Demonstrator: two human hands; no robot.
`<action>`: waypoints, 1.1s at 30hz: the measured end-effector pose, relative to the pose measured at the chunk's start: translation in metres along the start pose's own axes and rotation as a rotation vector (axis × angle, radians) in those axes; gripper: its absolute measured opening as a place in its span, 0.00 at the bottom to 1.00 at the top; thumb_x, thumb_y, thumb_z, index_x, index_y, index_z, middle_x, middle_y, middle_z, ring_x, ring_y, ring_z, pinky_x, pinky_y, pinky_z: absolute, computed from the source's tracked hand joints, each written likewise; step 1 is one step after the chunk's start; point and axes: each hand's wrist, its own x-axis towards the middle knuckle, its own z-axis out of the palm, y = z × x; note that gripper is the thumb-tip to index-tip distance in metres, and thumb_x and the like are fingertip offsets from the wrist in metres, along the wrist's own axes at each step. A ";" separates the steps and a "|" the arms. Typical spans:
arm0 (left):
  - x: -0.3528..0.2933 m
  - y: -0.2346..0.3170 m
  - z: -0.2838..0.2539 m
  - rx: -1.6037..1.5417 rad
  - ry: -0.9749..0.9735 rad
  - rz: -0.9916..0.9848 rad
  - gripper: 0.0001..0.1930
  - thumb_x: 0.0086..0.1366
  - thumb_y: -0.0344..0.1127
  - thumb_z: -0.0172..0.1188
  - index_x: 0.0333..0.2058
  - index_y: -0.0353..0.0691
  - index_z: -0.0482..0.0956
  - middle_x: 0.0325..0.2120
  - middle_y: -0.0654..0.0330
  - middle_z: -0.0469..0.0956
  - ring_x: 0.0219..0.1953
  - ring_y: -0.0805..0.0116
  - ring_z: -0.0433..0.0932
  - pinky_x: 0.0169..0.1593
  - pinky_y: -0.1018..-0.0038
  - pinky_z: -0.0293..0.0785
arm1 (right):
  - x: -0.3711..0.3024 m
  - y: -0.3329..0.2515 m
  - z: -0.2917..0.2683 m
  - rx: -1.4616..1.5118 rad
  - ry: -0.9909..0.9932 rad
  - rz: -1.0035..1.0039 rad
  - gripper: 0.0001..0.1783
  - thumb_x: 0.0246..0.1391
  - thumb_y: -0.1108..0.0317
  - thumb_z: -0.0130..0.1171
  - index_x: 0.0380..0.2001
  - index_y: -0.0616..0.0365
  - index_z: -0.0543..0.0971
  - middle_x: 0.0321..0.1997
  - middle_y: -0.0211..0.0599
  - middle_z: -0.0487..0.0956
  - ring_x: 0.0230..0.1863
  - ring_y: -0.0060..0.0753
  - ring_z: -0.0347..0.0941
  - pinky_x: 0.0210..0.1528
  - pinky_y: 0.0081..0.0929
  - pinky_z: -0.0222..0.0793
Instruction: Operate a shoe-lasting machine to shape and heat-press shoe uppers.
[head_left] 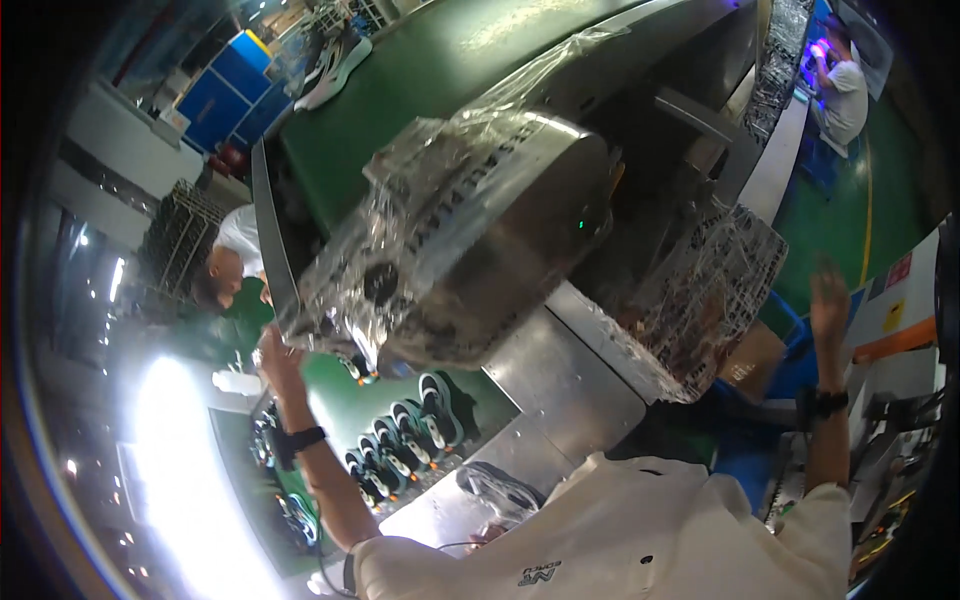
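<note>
My left hand (pixel 280 360) is raised at the lower left corner of a metal machine housing (pixel 500 240), which is loosely wrapped in clear plastic film (pixel 410 200). Its fingers are small and partly lost against the film and the metal edge, so I cannot make out a grip. On the right, my right hand (pixel 829 300) is up with the fingers stretched out and slightly blurred, and nothing shows in it. A dark strap circles each wrist. Several dark shoes with white soles (pixel 405 435) stand in a row on the green conveyor belt (pixel 480 400) below the housing.
A wrapped, patterned panel (pixel 715 290) juts out right of the housing. Beside it are a brown cardboard piece (pixel 752 360) and a blue bin (pixel 795 375). More shoes (pixel 335 72) lie on the far belt. One person (pixel 238 245) is at left, another (pixel 843 95) far right.
</note>
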 end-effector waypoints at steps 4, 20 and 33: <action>0.008 0.179 0.081 0.217 -0.242 0.329 0.39 0.68 0.60 0.54 0.63 0.31 0.63 0.57 0.48 0.72 0.59 0.57 0.71 0.66 0.56 0.60 | 0.057 -0.080 0.053 0.225 -0.187 0.299 0.16 0.63 0.66 0.55 0.53 0.59 0.76 0.53 0.44 0.79 0.52 0.41 0.77 0.53 0.34 0.70; 0.187 0.233 0.356 1.111 -0.492 0.620 0.52 0.55 0.68 0.64 0.59 0.21 0.66 0.57 0.43 0.72 0.59 0.53 0.71 0.61 0.67 0.66 | 0.073 -0.100 0.068 0.101 -0.196 0.198 0.23 0.49 0.75 0.60 0.51 0.56 0.74 0.50 0.44 0.79 0.50 0.51 0.74 0.56 0.43 0.65; -0.100 0.310 0.346 1.012 -0.511 0.941 0.36 0.53 0.41 0.73 0.57 0.33 0.69 0.41 0.47 0.82 0.43 0.57 0.81 0.50 0.66 0.74 | 0.060 -0.091 0.059 0.186 -0.084 0.076 0.21 0.51 0.68 0.62 0.50 0.56 0.75 0.50 0.45 0.79 0.52 0.50 0.73 0.55 0.46 0.65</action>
